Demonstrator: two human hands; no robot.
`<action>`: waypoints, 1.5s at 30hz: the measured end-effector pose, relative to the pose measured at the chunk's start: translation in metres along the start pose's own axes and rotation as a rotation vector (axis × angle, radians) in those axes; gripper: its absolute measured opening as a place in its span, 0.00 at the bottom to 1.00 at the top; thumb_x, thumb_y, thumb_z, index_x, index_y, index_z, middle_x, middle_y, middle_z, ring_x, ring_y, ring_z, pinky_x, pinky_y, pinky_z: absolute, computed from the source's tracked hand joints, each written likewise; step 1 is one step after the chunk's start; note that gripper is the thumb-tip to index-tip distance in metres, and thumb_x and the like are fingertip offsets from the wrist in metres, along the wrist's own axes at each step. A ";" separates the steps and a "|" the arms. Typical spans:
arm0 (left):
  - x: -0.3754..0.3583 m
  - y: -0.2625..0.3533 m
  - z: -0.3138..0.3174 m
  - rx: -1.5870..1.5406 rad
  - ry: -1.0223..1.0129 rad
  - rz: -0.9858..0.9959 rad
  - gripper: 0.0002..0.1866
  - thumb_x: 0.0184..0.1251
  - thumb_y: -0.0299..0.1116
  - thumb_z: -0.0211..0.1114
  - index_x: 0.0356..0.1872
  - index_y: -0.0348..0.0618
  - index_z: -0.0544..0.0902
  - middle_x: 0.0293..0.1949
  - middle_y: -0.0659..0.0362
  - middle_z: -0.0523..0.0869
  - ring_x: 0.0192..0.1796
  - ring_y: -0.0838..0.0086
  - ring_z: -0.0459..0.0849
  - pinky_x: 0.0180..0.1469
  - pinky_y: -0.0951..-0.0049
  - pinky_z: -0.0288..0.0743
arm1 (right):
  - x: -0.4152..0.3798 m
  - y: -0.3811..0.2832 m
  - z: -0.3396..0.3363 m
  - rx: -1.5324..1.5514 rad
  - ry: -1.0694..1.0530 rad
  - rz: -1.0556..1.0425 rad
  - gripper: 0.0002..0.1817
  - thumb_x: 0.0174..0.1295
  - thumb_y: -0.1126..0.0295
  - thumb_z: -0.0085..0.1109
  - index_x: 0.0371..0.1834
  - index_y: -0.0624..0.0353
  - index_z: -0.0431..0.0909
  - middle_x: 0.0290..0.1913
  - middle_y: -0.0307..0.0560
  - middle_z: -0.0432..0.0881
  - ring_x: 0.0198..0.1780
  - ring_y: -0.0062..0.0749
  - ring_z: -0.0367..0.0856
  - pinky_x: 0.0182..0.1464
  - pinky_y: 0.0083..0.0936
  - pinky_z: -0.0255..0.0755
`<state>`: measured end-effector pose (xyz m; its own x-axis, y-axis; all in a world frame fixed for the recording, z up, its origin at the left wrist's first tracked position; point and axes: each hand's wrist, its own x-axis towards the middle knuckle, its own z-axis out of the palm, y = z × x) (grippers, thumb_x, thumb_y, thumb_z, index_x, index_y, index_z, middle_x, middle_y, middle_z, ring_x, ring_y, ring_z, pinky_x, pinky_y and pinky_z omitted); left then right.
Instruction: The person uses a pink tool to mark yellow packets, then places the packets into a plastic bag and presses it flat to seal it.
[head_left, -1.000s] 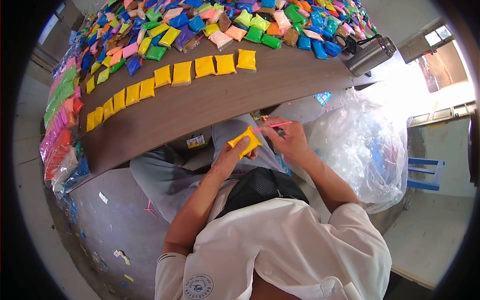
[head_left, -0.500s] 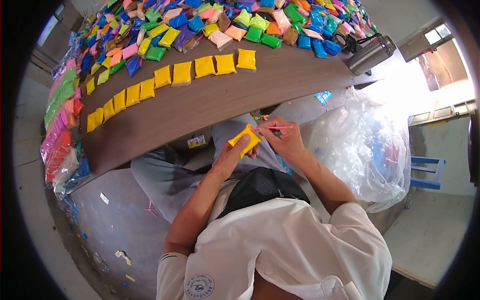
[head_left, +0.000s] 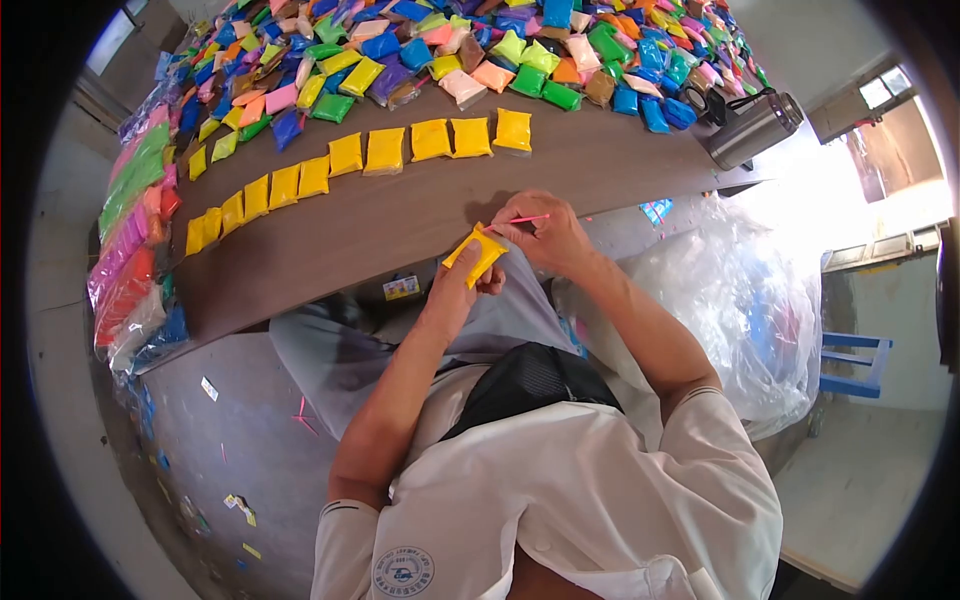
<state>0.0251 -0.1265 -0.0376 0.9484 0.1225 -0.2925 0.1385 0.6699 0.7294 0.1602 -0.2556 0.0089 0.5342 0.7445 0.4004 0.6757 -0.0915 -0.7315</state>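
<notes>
Pinched in my left hand (head_left: 460, 283) is a small yellow packet (head_left: 486, 258), thumb across its face, held in front of the table's near edge. My right hand (head_left: 552, 238) is closed on a thin pink plastic stick (head_left: 532, 218). The stick's left end meets the upper corner of the packet; whether it goes into the wrapper cannot be made out. Beyond my hands, a curved row of similar yellow packets (head_left: 384, 152) lies on the brown table (head_left: 390, 220).
A heap of many-coloured packets (head_left: 480, 55) covers the table's far side. Bagged packets (head_left: 128, 245) hang at the left end. A steel flask (head_left: 755, 130) lies at the right. Beside my right arm is a large clear plastic bag (head_left: 720, 310), with a blue stool (head_left: 855, 362) beyond.
Both hands have moved up and slightly left, closer to the table edge, still holding the packet and stick. The stick tilts more now. The whole view has shifted a little.
</notes>
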 end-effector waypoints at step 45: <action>0.003 -0.005 0.000 0.092 0.113 0.017 0.18 0.75 0.51 0.53 0.41 0.45 0.76 0.24 0.64 0.68 0.31 0.71 0.75 0.43 0.67 0.66 | 0.020 0.002 0.001 0.151 -0.116 0.242 0.04 0.57 0.74 0.69 0.30 0.62 0.83 0.28 0.38 0.84 0.30 0.15 0.78 0.32 0.18 0.71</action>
<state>0.0272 -0.1296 -0.0416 0.9134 0.2182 -0.3436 0.1534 0.5975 0.7871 0.1717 -0.2405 0.0153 0.6030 0.7844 0.1453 0.4479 -0.1821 -0.8753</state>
